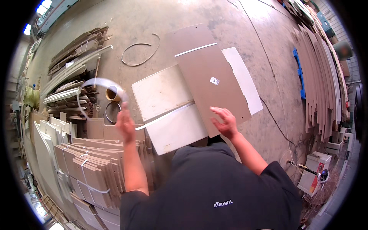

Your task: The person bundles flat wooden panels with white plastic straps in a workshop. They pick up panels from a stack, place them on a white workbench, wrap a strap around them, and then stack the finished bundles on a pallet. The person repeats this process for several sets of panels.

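Note:
My left hand (125,123) is smeared by motion, out to the left of the white boards. A blurred pale strap (100,82) curves close to its fingertips; whether the fingers grip it cannot be made out. My right hand (225,122) hovers over the lower part of a long brown panel (209,76), fingers apart and holding nothing. That panel lies slanted across two white boards, the upper one (163,92) and the lower one (176,128). Between the boards runs a white strip (165,115), its end near my left wrist. Another white strip (195,50) crosses the panel's far end.
Beyond my left hand stand a tan roll core (114,93) and a dark ring (112,112). Strapped brown panels (88,165) are stacked at lower left, long boards (69,76) farther up. A loose strap loop (140,63) lies on the floor. More brown panels (316,84) line the right.

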